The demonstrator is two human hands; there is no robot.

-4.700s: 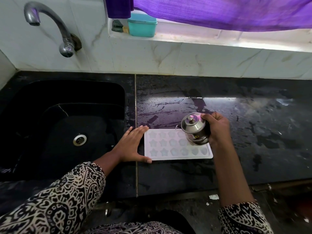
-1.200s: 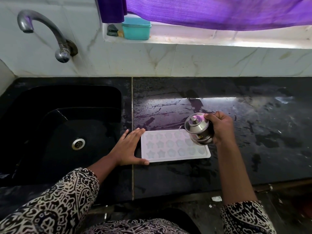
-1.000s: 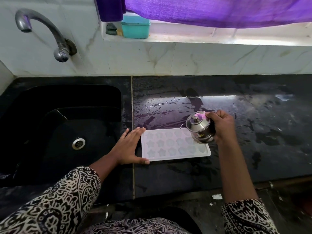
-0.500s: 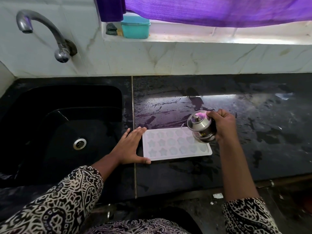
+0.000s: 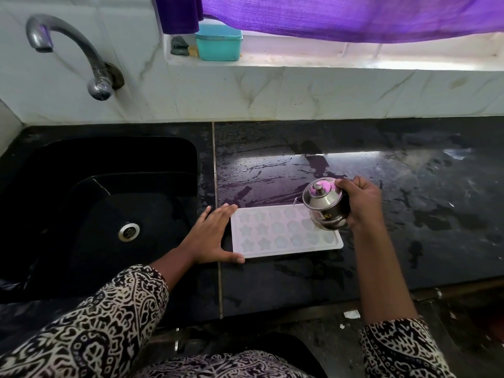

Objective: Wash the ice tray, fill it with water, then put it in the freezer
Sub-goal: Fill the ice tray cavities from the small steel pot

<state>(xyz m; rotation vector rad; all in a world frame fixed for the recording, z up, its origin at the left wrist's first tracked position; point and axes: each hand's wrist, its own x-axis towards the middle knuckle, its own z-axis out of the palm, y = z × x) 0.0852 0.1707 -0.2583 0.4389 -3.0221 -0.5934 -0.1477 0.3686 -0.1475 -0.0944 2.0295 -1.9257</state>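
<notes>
Left hand (image 5: 211, 236) beside, right hand (image 5: 361, 204) with pot (image 5: 326, 208) over left-right ice tray (image 5: 272, 237)

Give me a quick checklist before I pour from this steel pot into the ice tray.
1. The ice tray lies flat on the counter: ok.
2. The left hand braces the tray's left edge: ok.
3. The right hand grips the steel pot above the tray's right end: ok.
4. The cavities already full: cannot tell.
5. The tap off, no stream showing: ok.
</notes>
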